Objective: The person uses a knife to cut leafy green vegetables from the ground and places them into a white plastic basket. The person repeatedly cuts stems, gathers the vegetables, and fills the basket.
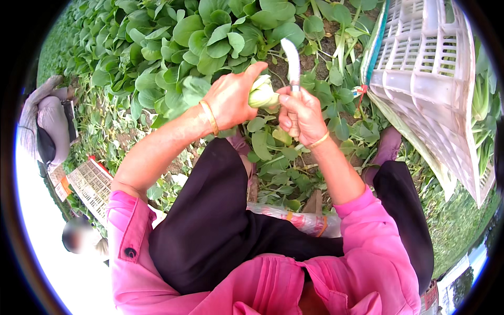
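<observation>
In the head view, my left hand [235, 94] grips a bok choy plant [262, 92], its pale stem base turned towards my right hand. The plant's leaves lie partly hidden behind that hand and forearm. Curled fingers of my right hand [300, 114] hold the light handle of a small curved harvesting knife [291, 63]. The blade points up and away from me, above the fist. My right thumb and forefinger touch or nearly touch the cut end of the plant; exact contact is not clear. Leafy bok choy [220, 35] grows thickly beyond both hands.
A white plastic crate [421, 75] holding greens stands at the right, a red tie at its near corner. Loose leaves [275, 153] cover the soil between my feet. Another crate [92, 185] and two people, one crouching [55, 118], are at the left. Plastic-wrapped material [275, 212] lies beneath my legs.
</observation>
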{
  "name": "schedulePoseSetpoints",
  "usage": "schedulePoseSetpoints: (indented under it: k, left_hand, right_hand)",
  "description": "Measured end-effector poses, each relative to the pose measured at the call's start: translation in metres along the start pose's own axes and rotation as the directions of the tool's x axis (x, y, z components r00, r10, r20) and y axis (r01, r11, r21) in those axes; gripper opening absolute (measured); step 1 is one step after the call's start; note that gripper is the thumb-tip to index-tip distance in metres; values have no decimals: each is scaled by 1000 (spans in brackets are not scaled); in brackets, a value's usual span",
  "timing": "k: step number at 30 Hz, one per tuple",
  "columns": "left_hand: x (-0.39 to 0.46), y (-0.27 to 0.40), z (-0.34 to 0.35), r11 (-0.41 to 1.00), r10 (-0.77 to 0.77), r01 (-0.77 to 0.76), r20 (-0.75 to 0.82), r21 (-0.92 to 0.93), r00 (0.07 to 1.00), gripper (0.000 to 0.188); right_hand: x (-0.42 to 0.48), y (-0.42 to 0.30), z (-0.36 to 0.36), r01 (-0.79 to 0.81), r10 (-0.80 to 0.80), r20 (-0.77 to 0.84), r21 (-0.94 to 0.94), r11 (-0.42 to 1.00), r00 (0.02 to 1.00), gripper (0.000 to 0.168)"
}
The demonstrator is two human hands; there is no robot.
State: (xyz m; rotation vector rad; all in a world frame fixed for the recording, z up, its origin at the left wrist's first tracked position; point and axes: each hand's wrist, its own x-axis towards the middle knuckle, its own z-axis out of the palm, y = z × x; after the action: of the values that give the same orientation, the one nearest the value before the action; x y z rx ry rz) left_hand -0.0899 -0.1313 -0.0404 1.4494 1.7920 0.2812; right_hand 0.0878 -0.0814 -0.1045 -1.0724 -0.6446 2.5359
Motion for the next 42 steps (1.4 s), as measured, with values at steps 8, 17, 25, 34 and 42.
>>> schedulePoseSetpoints:
  k: [8, 17, 25, 34, 42]
  left_hand:
    - [53, -40, -28, 875, -219, 151, 99, 459, 971, 91]
    - [47, -87, -41, 942, -274, 250, 85, 223, 958, 84]
    - [42, -86, -36, 943, -209, 197, 14, 268, 978, 78]
    - [20, -76, -34, 982, -42, 44, -11, 184, 999, 60]
    - [17, -80, -35, 981, -61, 59, 4, 187, 998, 60]
  right_hand:
    - [63, 29, -41, -197, 68, -332, -375, 906, 941, 21]
    - [107, 27, -36, -105, -47, -197, -693, 713, 979, 19]
    - [109, 12, -22, -265, 165, -213, -637, 724, 963, 22]
    - [78, 25, -37, -89, 44, -275, -155, 984, 960, 18]
    - [141, 24, -18, -93, 138, -198, 221, 971, 971, 18]
